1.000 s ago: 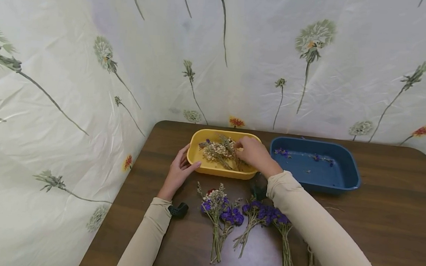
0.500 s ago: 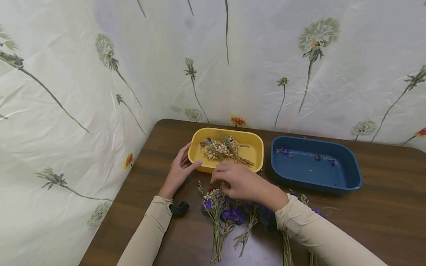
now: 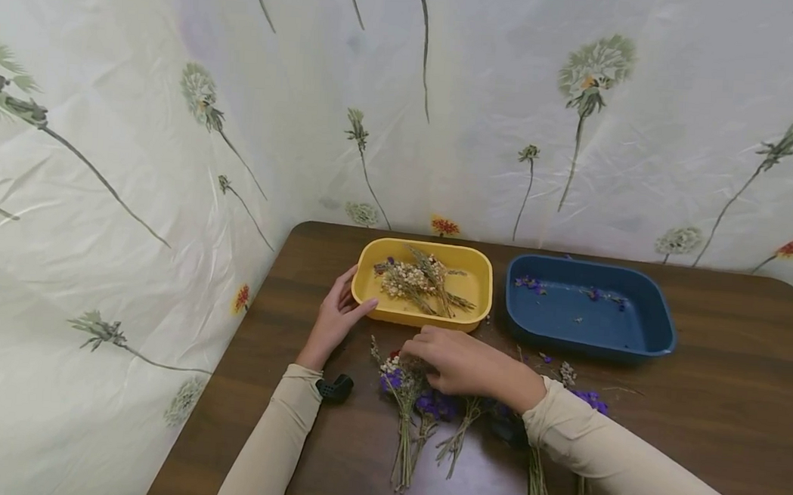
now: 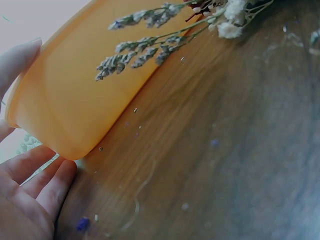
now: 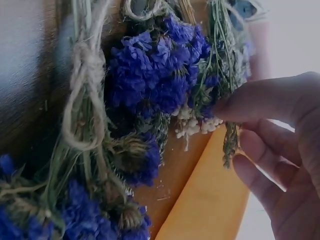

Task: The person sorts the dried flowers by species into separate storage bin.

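Note:
My left hand holds the left front corner of a yellow plastic tub, its thumb along the rim and the other fingers round the outside wall. Bundles of dried flowers, cream and grey-green, lie inside the tub. My right hand is just in front of the tub, over the heads of the dried bouquets on the table. In the right wrist view its thumb touches the head of a dried flower bouquet, with a grey-green sprig hanging beside the loosely bent fingers. Purple flowers tied with twine are alongside.
A blue tub with loose purple petals stands right of the yellow one. More tied stems lie under and near the right forearm. Petal crumbs dot the brown table. A patterned white sheet hangs behind the table.
My right hand has left the flowers in the yellow tub and come toward me, down to the bouquets on the table. The left hand has stayed at the tub's corner.

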A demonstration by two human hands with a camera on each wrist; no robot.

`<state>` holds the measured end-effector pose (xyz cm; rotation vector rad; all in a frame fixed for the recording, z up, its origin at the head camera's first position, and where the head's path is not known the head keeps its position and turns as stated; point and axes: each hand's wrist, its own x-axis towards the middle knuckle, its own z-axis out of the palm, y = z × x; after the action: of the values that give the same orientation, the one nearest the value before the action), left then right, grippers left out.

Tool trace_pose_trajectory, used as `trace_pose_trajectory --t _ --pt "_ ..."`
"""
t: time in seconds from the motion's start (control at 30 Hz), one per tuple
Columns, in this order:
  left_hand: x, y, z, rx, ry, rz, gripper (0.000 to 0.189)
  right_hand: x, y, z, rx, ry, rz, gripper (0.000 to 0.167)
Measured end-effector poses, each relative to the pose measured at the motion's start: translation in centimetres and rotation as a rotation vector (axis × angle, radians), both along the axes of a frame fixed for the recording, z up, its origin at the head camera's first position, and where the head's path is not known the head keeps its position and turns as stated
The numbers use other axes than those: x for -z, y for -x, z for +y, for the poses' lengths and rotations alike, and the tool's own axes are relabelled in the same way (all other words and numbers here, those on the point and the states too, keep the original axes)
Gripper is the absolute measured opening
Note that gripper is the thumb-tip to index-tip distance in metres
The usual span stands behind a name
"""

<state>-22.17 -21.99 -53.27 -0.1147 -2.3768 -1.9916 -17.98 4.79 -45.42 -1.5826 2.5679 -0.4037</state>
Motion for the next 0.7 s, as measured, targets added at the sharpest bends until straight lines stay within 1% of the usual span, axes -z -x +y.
trace_pose_trajectory --t 0.07,0.23,0.37,0.6,0.67,0.7 --pt "0.0 0.0 0.0 0.000 0.000 0.003 0.077 0.1 0.0 0.3 0.003 -0.001 0.004 0.042" --pt "0.0 0.1 0.0 0.001 0.001 0.001 0.077 0.2 0.2 1.5 -0.020 0.033 0.026 0.035" --pt "-0.1 0.1 0.0 0.003 0.000 0.002 0.078 0.1 0.5 2.4 0.011 0.023 0.020 0.035" --pt "0.0 0.1 0.0 -0.007 0.002 -0.005 0.078 -0.6 0.7 2.6 0.078 -0.098 0.000 0.042" --pt "0.0 0.1 0.0 -0.004 0.003 -0.007 0.078 -0.9 0.4 2.3 0.108 -0.090 -0.004 0.045" --pt "0.0 0.1 0.0 -0.002 0.002 -0.006 0.078 -1.1 0.2 2.1 0.118 -0.074 0.009 0.046"
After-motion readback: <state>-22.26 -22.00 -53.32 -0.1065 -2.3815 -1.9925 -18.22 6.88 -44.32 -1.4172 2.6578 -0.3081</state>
